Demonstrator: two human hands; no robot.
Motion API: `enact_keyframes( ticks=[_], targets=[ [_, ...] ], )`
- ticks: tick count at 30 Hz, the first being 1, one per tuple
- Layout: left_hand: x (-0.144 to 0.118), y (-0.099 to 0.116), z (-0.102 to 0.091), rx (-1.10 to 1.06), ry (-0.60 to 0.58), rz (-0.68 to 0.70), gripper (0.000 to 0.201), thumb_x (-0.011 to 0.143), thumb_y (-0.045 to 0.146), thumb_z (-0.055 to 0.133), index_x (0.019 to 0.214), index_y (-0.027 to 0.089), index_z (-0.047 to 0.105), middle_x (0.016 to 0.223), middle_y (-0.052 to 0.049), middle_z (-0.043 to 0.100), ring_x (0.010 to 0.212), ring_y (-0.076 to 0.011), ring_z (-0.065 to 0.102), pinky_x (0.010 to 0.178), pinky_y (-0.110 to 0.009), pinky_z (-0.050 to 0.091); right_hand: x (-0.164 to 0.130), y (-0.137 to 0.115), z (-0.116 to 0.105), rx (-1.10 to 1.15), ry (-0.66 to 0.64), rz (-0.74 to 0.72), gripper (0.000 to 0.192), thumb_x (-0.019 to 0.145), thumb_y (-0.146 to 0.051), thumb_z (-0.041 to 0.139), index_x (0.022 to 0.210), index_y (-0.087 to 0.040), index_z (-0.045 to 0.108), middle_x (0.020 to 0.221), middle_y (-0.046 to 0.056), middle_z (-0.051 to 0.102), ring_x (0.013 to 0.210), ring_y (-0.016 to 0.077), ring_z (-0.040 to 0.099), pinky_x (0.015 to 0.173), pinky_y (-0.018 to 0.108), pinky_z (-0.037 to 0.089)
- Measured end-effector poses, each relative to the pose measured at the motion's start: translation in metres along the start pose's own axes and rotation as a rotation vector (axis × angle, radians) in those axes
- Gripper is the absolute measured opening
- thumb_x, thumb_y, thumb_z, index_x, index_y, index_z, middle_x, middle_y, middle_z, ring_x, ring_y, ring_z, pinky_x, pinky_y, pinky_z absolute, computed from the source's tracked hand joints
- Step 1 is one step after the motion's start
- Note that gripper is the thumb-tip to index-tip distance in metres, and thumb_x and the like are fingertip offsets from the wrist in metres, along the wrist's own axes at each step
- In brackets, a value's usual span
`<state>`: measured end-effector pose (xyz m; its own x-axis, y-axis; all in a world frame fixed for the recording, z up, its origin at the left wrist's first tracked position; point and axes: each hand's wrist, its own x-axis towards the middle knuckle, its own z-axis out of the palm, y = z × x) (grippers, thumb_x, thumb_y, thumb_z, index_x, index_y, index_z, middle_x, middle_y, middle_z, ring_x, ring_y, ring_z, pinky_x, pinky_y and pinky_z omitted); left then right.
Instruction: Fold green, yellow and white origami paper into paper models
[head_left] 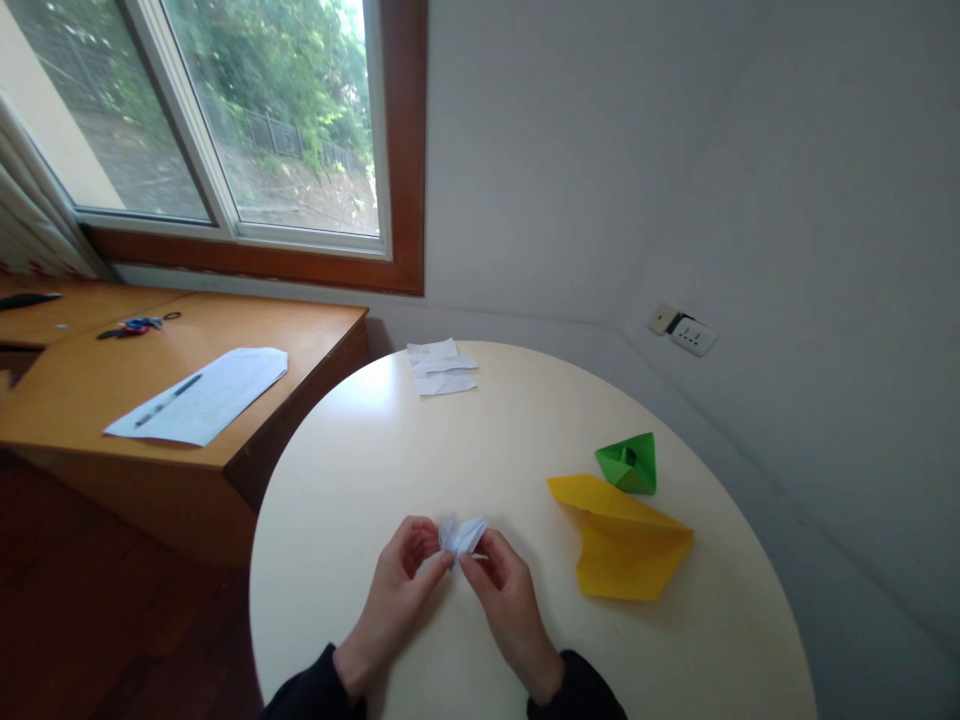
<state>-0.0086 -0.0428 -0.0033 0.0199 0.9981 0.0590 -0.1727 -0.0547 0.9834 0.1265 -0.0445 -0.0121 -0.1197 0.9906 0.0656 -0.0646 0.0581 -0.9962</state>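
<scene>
Far left, wooden surface (304,330): cluster of small tools (139,326), scissors probably among them; nearer, white sheet (232,400) with pen (169,402) lying across it. Neither hand is near these.

Round surface (345,470), far edge: creased white paper pieces (431,355), lying flat, well apart from the hands.

Left hand (399,582): grip closed, thumb and fingers pinching the left side of the folded white paper (469,535). The paper is small, many-layered, held between the two hands above the near middle of the round surface; whether it touches down cannot be told. Right hand (514,592): grip likewise clamped on the paper, thumb on the near side, fingers behind.

Step in hand, judged: two-handed shaping of the folds. Next move appears to call for light, even fingertip pressure, one side steadied while the other is worked; a hard pull could tear the layers.

Right: yellow folded paper (630,560); just behind it, green folded paper (637,470), contact unclear. Both untouched.
</scene>
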Motion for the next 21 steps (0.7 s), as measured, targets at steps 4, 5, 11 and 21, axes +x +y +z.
enact_keyframes(
  ticks=[4, 5, 11, 21],
  targets=[
    [0.0005, -0.0005, -0.0007, 0.039, -0.005, -0.02, 0.024, 0.07, 0.035, 0.069, 0.076, 0.016, 0.056, 0.068, -0.001, 0.062, 0.066, -0.0144, 0.058, 0.063, -0.026, 0.046, -0.0019, 0.0039, 0.0024, 0.006, -0.02, -0.029, 0.026, 0.074, -0.031, 0.065, 0.097, -0.019, 0.059, 0.096, 0.007, 0.064, 0.086, 0.0197, 0.061, 0.077, 0.032, 0.048],
    [0.0007, -0.0005, -0.0006, 0.046, 0.002, -0.026, 0.024, 0.07, 0.036, 0.069, 0.075, 0.016, 0.056, 0.067, 0.0, 0.061, 0.065, -0.014, 0.057, 0.062, -0.025, 0.045, -0.0023, 0.0047, 0.003, 0.006, -0.021, -0.034, 0.027, 0.073, -0.029, 0.066, 0.096, -0.019, 0.059, 0.097, 0.007, 0.064, 0.087, 0.0198, 0.061, 0.077, 0.032, 0.049],
    [0.0018, 0.0008, -0.0012, 0.094, 0.024, -0.057, 0.028, 0.069, 0.039, 0.068, 0.067, 0.015, 0.055, 0.064, 0.0, 0.058, 0.061, -0.013, 0.053, 0.058, -0.024, 0.041, -0.0029, 0.0035, 0.0038, -0.025, -0.038, -0.052, 0.027, 0.073, -0.023, 0.065, 0.099, -0.02, 0.059, 0.098, 0.006, 0.065, 0.089, 0.02, 0.062, 0.078, 0.031, 0.049],
    [0.0019, -0.0008, -0.0025, 0.144, -0.048, -0.053, 0.033, 0.075, 0.046, 0.06, 0.068, 0.014, 0.057, 0.065, -0.001, 0.056, 0.063, -0.0136, 0.05, 0.061, -0.025, 0.039, -0.0031, 0.0023, 0.0003, -0.114, 0.018, -0.079, 0.027, 0.081, -0.029, 0.057, 0.104, -0.017, 0.062, 0.096, 0.009, 0.066, 0.086, 0.0198, 0.062, 0.076, 0.031, 0.051]
  ],
)
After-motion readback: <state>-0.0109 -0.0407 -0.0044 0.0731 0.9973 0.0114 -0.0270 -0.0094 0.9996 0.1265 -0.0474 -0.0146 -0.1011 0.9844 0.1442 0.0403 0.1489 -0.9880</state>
